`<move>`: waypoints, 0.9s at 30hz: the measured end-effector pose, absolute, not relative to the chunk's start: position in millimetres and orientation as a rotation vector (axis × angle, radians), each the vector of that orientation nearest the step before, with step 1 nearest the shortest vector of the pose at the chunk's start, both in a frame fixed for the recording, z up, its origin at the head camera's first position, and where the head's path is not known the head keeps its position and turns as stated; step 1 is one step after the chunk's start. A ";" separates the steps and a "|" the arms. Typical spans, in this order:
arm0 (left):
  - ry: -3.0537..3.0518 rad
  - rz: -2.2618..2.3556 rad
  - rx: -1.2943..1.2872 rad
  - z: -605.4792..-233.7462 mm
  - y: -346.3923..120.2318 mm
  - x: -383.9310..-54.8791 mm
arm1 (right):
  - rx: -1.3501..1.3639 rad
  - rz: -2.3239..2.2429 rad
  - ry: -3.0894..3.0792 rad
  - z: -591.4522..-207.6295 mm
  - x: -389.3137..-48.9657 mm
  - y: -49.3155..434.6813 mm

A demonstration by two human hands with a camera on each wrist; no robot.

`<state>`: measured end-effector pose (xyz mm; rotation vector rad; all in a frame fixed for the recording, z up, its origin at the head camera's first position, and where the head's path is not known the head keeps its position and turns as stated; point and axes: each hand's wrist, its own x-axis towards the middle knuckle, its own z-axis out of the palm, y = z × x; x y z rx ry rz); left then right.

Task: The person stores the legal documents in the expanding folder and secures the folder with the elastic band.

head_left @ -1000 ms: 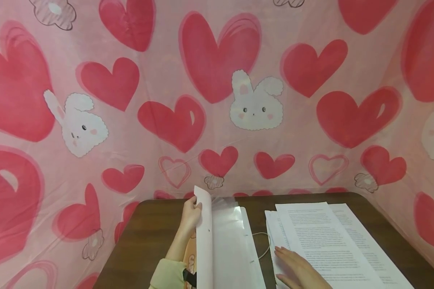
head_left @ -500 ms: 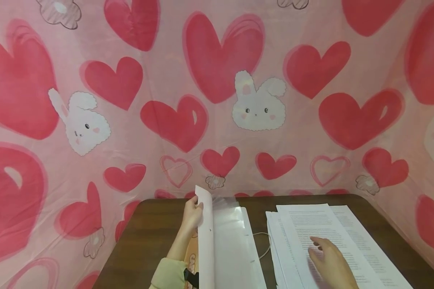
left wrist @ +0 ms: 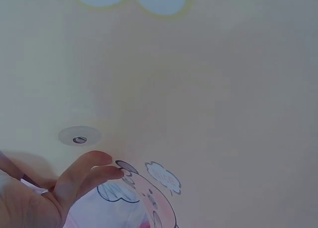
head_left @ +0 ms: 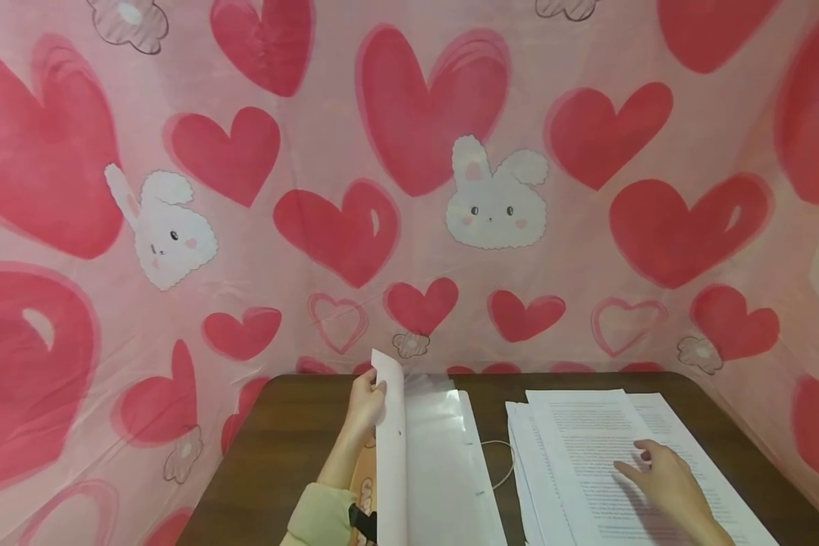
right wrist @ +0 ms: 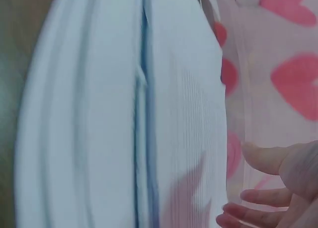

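A folder with clear plastic pages [head_left: 437, 462] lies spread on the table. My left hand [head_left: 366, 402] pinches the upper edge of its pale cover [head_left: 391, 462], which stands raised and curved. In the left wrist view, my left hand's thumb and fingers [left wrist: 82, 181] are at a cartoon-printed edge, below a round metal-centred fastener [left wrist: 79, 138]. To the right, a stack of printed sheets [head_left: 580, 455] lies slightly fanned out. Over the sheets hovers my right hand [head_left: 669, 481], fingers loosely bent and holding nothing; its fingers [right wrist: 268, 198] are apart from the paper in the right wrist view.
A thin pale cord [head_left: 512, 459] loops from the folder's right edge toward the sheets. Under the raised cover, an orange printed surface [head_left: 366, 485] shows. The dark wooden table [head_left: 287, 432] backs onto a pink heart-patterned curtain [head_left: 355, 334].
My right hand has moved right and up off the left edge of the sheets, to above their middle. My left hand keeps the cover raised. The head view has shifted slightly.
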<state>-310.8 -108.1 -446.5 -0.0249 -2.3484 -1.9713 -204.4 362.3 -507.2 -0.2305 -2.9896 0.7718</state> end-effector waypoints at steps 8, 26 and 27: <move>-2.336 -1.972 -0.038 -447.5 -106.9 -310.5 | -0.463 0.761 -3.054 -511.1 -204.6 397.9; -2.315 -1.997 -0.058 -446.7 -99.1 -311.1 | -0.677 0.671 -3.100 -515.4 -203.8 423.2; -2.317 -1.991 -0.062 -446.2 -98.7 -310.5 | -0.684 0.660 -3.098 -517.2 -204.0 423.0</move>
